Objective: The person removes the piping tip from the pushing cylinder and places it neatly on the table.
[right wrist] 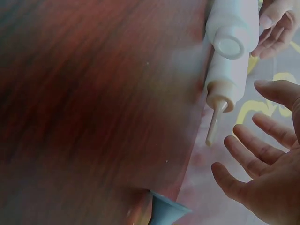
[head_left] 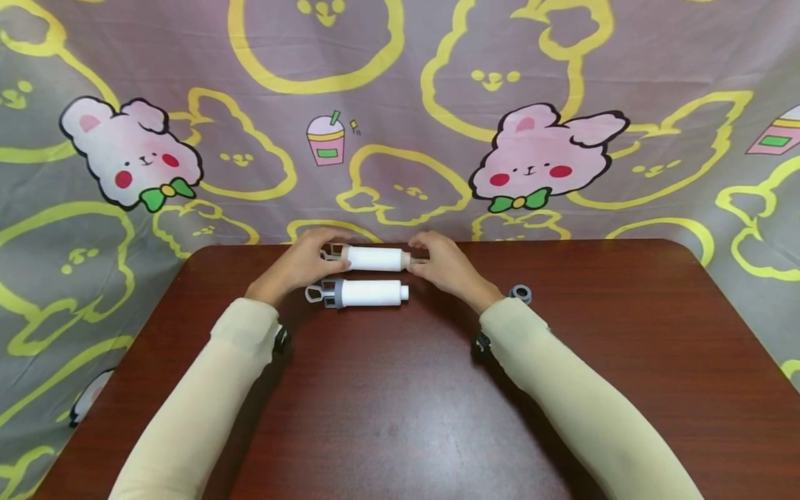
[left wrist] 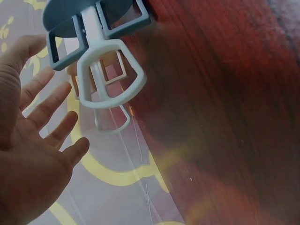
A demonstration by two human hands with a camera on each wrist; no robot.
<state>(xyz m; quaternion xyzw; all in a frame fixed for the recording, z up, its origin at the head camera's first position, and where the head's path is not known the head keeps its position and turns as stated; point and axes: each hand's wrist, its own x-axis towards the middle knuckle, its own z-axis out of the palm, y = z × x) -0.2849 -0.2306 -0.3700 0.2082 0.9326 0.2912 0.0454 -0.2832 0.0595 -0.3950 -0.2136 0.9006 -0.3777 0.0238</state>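
Two white syringe-shaped presses lie side by side near the table's far edge. The far press (head_left: pixel 376 259) has a beige collar and, in the right wrist view, a thin beige nozzle (right wrist: pixel 214 124). On the near press (head_left: pixel 371 294) are a grey collar with side grips and a pale loop handle (left wrist: pixel 83 89). My left hand (head_left: pixel 306 260) is at the far press's handle end, its fingers loosely spread; whether the thumb touches the collar cannot be told. Beside the nozzle, my right hand (head_left: pixel 446 262) has its fingers spread and apart from it in the right wrist view.
A small grey round part (head_left: pixel 520 294) lies on the table beyond the right cuff; it looks funnel-shaped in the right wrist view. The brown wooden table (head_left: pixel 387 417) meets a patterned cloth (head_left: pixel 412 104) at its back edge.
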